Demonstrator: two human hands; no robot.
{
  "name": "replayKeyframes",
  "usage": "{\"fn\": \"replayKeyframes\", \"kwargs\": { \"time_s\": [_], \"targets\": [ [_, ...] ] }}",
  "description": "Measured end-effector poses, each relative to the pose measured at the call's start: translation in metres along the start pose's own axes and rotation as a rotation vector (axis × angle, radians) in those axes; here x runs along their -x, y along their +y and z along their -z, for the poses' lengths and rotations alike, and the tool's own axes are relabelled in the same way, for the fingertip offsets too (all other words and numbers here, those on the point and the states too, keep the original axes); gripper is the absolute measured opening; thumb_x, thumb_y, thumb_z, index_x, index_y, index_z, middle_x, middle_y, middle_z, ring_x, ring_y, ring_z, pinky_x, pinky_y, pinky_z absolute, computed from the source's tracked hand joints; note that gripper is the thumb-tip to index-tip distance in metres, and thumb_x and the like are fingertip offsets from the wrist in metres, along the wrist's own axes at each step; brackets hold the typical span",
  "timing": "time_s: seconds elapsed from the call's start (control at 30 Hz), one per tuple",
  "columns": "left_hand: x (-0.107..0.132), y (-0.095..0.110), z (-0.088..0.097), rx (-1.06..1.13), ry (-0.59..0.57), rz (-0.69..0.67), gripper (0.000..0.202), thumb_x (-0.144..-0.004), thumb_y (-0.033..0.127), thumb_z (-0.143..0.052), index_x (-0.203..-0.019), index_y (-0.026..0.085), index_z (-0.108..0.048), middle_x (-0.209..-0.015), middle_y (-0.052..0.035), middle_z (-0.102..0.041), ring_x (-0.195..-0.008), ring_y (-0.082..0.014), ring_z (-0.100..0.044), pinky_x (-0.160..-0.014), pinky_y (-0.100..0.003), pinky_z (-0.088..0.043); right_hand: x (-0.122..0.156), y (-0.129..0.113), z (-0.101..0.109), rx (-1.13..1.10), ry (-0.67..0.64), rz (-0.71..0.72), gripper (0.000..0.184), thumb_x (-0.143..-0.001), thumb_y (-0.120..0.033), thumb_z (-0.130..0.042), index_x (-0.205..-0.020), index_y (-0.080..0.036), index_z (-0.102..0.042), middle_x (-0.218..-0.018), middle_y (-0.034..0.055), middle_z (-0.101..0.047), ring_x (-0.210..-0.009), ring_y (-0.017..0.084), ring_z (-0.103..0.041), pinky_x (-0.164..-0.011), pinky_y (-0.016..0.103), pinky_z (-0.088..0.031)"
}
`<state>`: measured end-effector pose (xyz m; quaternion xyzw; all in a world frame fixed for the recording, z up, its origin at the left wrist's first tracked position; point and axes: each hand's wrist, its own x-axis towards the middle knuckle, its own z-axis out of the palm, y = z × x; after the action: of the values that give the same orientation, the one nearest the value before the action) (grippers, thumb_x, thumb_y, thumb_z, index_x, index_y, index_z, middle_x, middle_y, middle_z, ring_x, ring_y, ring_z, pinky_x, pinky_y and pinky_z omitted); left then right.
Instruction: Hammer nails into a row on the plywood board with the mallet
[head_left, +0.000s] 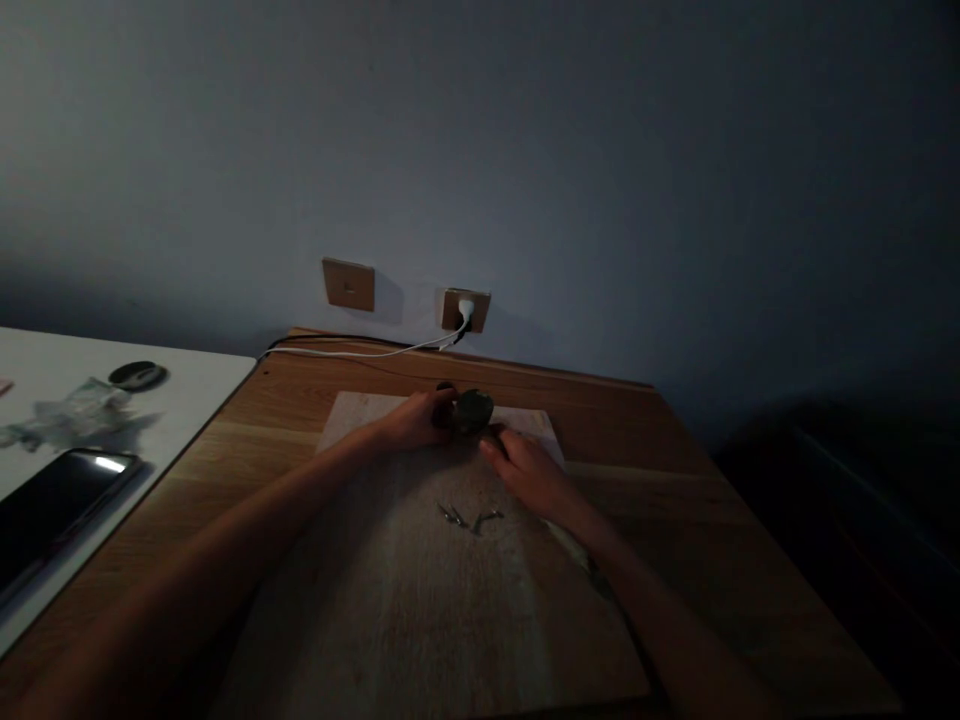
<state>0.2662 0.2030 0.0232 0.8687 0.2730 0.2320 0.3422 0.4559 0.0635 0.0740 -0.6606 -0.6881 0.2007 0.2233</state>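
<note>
One dark green, round object (474,411) is at 12 o'clock over a pale, rectangular wooden board (442,610) on a brown wooden counter (705,520). Left hand (420,418) grips it from 9 o'clock, fingers curled; right hand (525,468) is at 4 o'clock, fingers bent, can't tell what they pinch. Small silvery metal pieces (477,523) lie at 6 o'clock.
</note>
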Motion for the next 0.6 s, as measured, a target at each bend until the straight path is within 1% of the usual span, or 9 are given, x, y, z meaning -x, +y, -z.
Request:
{"fn": "replayKeyframes", "kwargs": {
  "time_s": [0.07, 0.1, 0.17, 0.23, 0.33, 0.4, 0.47, 0.5, 0.6],
  "targets": [
    [0.000, -0.001, -0.001, 0.015, -0.007, -0.008, 0.046, -0.070, 0.022, -0.072, -0.116, 0.017, -0.065, -0.091, -0.0033, -0.073, -0.079, -0.0213, -0.069, -0.070, -0.029, -0.050, 0.000, 0.004, -0.001, -0.064, 0.007, -0.014, 0.017, -0.098, -0.033, -0.050, -0.087, -0.022, -0.057, -0.078, 0.0061, -0.067, -0.079, 0.022, -0.066, -0.065, 0.029, -0.043],
    [0.000, -0.002, -0.001, 0.029, -0.018, -0.015, 0.047, -0.071, 0.021, -0.070, -0.117, 0.018, -0.064, -0.091, -0.0031, -0.073, -0.080, -0.0206, -0.069, -0.071, -0.029, -0.050, 0.001, 0.007, -0.001, -0.132, 0.015, -0.028, 0.020, -0.098, -0.037, -0.049, -0.086, -0.022, -0.056, -0.072, 0.0034, -0.064, -0.070, 0.020, -0.065, -0.059, 0.028, -0.042],
    [0.000, -0.001, 0.002, 0.054, -0.043, -0.021, 0.049, -0.070, 0.020, -0.069, -0.118, 0.018, -0.063, -0.089, -0.0023, -0.071, -0.079, -0.0192, -0.067, -0.072, -0.029, -0.050, 0.004, 0.014, 0.000, -0.304, 0.023, -0.087, 0.027, -0.098, -0.047, -0.048, -0.084, -0.024, -0.052, -0.060, -0.0033, -0.054, -0.048, 0.015, -0.055, -0.046, 0.025, -0.037],
    [0.000, 0.003, 0.007, 0.039, -0.036, -0.031, 0.044, -0.070, 0.022, -0.070, -0.113, 0.017, -0.063, -0.088, -0.0022, -0.069, -0.077, -0.0181, -0.065, -0.069, -0.028, -0.048, 0.008, 0.021, 0.000, -0.465, 0.009, -0.150, 0.036, -0.094, -0.059, -0.049, -0.082, -0.025, -0.048, -0.056, -0.0078, -0.047, -0.035, 0.011, -0.042, -0.035, 0.023, -0.030],
    [0.001, 0.022, 0.014, -0.083, -0.004, -0.110, 0.025, -0.073, 0.024, -0.070, -0.095, 0.017, -0.061, -0.088, -0.0030, -0.065, -0.075, -0.0163, -0.060, -0.064, -0.026, -0.045, 0.011, 0.032, -0.003, -0.589, -0.010, -0.205, 0.045, -0.086, -0.069, -0.053, -0.082, -0.025, -0.046, -0.058, -0.0088, -0.048, -0.030, 0.008, -0.037, -0.029, 0.022, -0.028],
    [0.005, 0.044, 0.013, -0.177, -0.068, -0.215, 0.014, -0.078, 0.024, -0.068, -0.087, 0.017, -0.060, -0.088, -0.0034, -0.064, -0.074, -0.0152, -0.059, -0.064, -0.026, -0.044, 0.010, 0.037, -0.006, -0.600, -0.032, -0.234, 0.048, -0.085, -0.072, -0.053, -0.084, -0.024, -0.048, -0.057, -0.0089, -0.048, -0.030, 0.008, -0.037, -0.028, 0.022, -0.028],
    [0.014, 0.068, 0.004, -0.267, -0.198, -0.322, 0.011, -0.084, 0.025, -0.066, -0.091, 0.018, -0.062, -0.088, -0.0032, -0.067, -0.073, -0.0151, -0.061, -0.064, -0.026, -0.045, 0.009, 0.040, -0.007, -0.576, -0.020, -0.232, 0.048, -0.086, -0.071, -0.053, -0.084, -0.023, -0.052, -0.056, -0.0081, -0.047, -0.034, 0.009, -0.040, -0.031, 0.022, -0.030],
    [0.019, 0.078, -0.004, -0.346, -0.230, -0.383, 0.014, -0.084, 0.028, -0.067, -0.094, 0.019, -0.063, -0.090, -0.0040, -0.068, -0.076, -0.0171, -0.063, -0.066, -0.027, -0.047, 0.009, 0.041, -0.008, -0.559, -0.001, -0.218, 0.048, -0.086, -0.070, -0.055, -0.083, -0.022, -0.054, -0.057, -0.0073, -0.047, -0.037, 0.010, -0.042, -0.033, 0.022, -0.032],
    [0.033, 0.100, -0.031, -0.606, -0.216, -0.516, 0.020, -0.085, 0.030, -0.069, -0.101, 0.017, -0.066, -0.093, -0.0078, -0.072, -0.083, -0.0232, -0.067, -0.074, -0.035, -0.051, 0.010, 0.042, -0.008, -0.534, 0.026, -0.189, 0.046, -0.087, -0.068, -0.056, -0.079, -0.022, -0.053, -0.058, -0.0058, -0.048, -0.042, 0.011, -0.045, -0.036, 0.023, -0.033]
  ]
}}
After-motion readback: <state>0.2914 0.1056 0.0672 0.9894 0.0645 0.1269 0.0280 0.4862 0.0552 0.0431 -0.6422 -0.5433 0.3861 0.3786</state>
